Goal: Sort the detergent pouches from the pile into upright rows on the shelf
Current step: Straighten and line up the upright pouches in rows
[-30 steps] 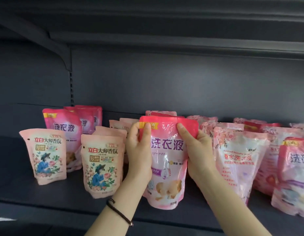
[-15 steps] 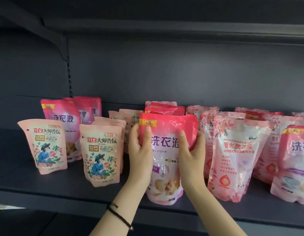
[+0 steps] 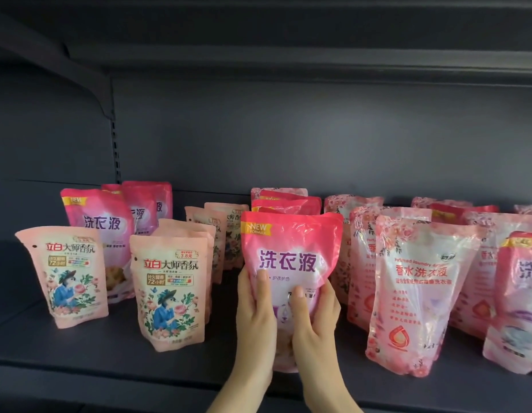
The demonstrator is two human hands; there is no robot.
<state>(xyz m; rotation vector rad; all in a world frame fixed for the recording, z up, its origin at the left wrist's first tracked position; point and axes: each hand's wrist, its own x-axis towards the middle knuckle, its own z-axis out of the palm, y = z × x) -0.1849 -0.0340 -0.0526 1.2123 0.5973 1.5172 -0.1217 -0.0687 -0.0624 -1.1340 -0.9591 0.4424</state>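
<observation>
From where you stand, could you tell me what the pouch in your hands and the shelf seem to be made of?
The pouch looks like glossy plastic film: glare and wrinkles show. The shelf is probably matte painted metal: flat, dark grey, little shine.

Bright pink plastic pouch (image 3: pixel 291 248) with purple characters; pale peach plastic pouch (image 3: pixel 169 293), floral print; dark grey metal shelf (image 3: pixel 109 353).

Soft frontal light brightens every pouch (image 3: pixel 419 281); the dark shelf (image 3: pixel 109 350) recess is dim. Glare streaks the glossy plastic, and wide-angle distortion bends the shelf's front edge
</observation>
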